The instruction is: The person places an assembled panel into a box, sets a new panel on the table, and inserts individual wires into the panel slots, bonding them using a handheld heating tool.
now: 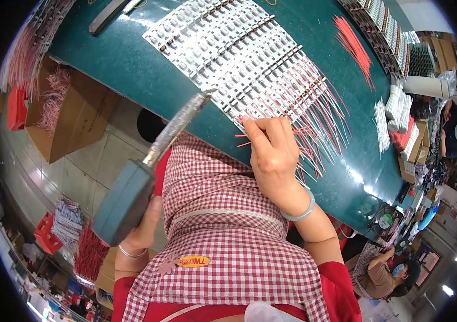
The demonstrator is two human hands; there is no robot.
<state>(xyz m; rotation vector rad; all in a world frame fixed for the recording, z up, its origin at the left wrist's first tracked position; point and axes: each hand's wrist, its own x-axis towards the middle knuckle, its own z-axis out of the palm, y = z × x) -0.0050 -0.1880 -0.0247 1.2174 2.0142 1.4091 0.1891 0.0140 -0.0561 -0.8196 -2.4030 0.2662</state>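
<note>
A soldering iron (123,201) with a bulky blue-grey handle and a long, worn metal barrel is gripped in my left hand (147,228). Its tip reaches the left edge of a large white panel of small circuit boards (223,51), which lies on the green table. My right hand (275,155) is over the panel's near edge, thumb and fingers pinched on a thin red wire. Many red and white wires (322,115) fan out from the near rows of boards toward the right. The exact wire end under my fingertips is partly hidden.
On the green table (341,185) lie a bundle of red wires (354,48) and white wire bundles (395,110). Stacked panels (381,32) stand at the far right, a small fan (385,220) nearer. A cardboard box (72,115) of wires sits left. Co-workers sit at right.
</note>
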